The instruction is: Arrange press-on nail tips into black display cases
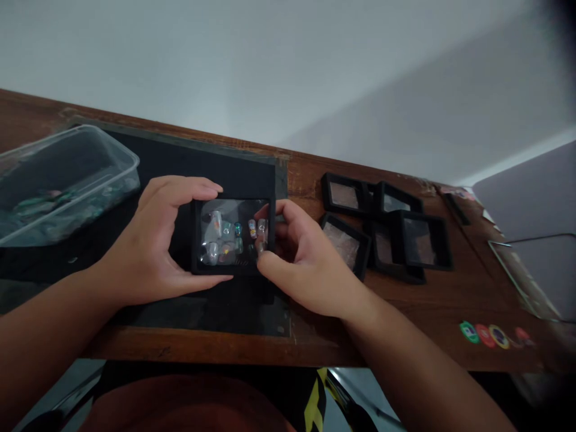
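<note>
A black display frame (197,237) with a clear, shiny window is held between both hands above a dark mat. Behind the window sit several small decorated pieces that look like press-on nails (227,230), some clear, some teal. My left hand (150,243) grips the frame's left end, fingers along the top edge and thumb along the bottom. At the right end, my right hand (310,261) pinches it, with the thumb over the front near the lower corner and the other fingers partly hidden behind.
On the left stands a clear plastic tub (112,159) holding more small teal pieces. Several similar black frames (427,240) lie overlapping on the wooden table (405,318) at right. Round colourful stickers (498,336) mark its front right. A wall (252,72) rises behind.
</note>
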